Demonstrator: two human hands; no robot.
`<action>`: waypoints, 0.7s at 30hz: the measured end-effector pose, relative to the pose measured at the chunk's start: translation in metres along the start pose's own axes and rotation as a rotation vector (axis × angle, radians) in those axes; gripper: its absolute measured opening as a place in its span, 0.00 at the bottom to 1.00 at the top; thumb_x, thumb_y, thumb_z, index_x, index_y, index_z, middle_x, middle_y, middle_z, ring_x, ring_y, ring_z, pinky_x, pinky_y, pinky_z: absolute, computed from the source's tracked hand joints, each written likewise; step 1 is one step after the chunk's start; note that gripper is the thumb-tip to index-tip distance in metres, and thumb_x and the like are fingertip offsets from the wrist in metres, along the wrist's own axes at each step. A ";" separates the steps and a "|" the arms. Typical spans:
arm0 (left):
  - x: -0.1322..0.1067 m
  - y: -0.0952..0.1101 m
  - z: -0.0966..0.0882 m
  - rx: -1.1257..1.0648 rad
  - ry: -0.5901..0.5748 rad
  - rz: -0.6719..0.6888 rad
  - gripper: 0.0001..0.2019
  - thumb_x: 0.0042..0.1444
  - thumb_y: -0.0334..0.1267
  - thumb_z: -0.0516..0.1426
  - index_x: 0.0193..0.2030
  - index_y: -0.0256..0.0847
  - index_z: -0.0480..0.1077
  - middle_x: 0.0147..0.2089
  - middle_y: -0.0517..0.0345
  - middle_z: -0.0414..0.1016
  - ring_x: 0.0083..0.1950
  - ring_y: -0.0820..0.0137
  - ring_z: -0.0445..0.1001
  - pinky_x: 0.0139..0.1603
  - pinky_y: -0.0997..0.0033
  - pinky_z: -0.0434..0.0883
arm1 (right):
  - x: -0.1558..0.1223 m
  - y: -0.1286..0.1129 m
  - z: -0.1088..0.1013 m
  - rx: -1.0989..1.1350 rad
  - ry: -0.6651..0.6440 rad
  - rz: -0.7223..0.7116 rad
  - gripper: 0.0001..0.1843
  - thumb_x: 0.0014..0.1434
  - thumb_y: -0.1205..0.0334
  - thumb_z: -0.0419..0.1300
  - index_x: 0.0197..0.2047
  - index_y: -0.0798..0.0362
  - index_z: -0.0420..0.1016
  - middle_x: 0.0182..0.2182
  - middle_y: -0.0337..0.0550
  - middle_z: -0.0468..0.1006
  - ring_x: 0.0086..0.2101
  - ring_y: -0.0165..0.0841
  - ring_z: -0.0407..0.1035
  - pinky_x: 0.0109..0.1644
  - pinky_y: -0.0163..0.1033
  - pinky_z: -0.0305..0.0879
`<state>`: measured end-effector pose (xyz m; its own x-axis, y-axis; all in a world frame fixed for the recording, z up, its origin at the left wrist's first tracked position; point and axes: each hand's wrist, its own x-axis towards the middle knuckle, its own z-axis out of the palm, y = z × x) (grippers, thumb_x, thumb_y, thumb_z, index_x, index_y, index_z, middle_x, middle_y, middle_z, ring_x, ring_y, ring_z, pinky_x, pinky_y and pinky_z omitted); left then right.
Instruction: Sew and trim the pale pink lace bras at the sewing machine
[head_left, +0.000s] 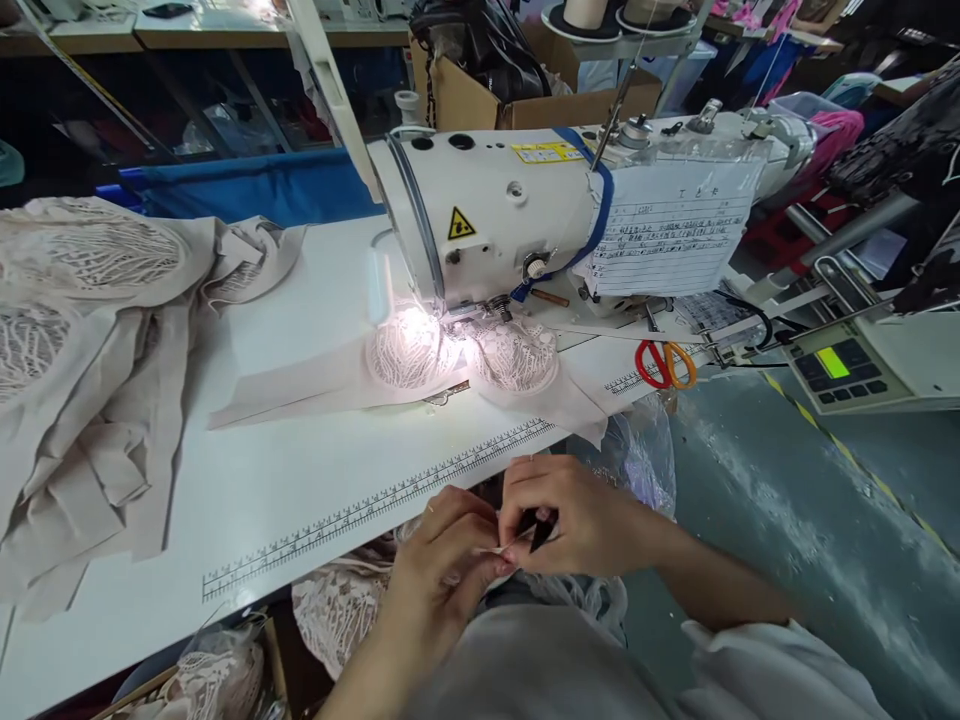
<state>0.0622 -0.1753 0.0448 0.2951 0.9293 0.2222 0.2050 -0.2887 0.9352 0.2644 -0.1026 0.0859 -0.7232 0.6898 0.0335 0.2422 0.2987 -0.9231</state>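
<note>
Both hands are close together in front of the table edge, over my lap. My left hand (450,560) is closed, pinching a thin pale strip (493,550) between thumb and fingers. Against it, my right hand (574,515) is closed around a small black pointed tool (543,530); its exact kind is partly hidden by the fingers. The right fingertips also meet the pale strip. Beyond the hands, a beige lace bra (514,360) lies under the head of the white sewing machine (495,215), lit by its lamp.
Beige lace pieces (97,260) are heaped on the left of the white table (300,490). Scissors with red and orange handles (666,364) lie at the right, near a control panel (840,370). More lace (341,610) hangs below the edge. A paper sheet (667,225) covers the machine's arm.
</note>
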 end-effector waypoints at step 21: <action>-0.001 -0.008 0.006 -0.313 0.089 -0.345 0.12 0.64 0.41 0.59 0.29 0.41 0.68 0.38 0.54 0.74 0.41 0.68 0.72 0.38 0.74 0.67 | -0.006 0.041 -0.010 0.163 0.131 -0.102 0.08 0.62 0.64 0.62 0.31 0.54 0.71 0.32 0.41 0.76 0.22 0.23 0.57 0.24 0.30 0.54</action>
<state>0.0663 -0.1752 0.0357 0.1752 0.9788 -0.1059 -0.0183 0.1108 0.9937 0.2853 -0.0881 0.0519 -0.6462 0.7442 0.1693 0.0569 0.2682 -0.9617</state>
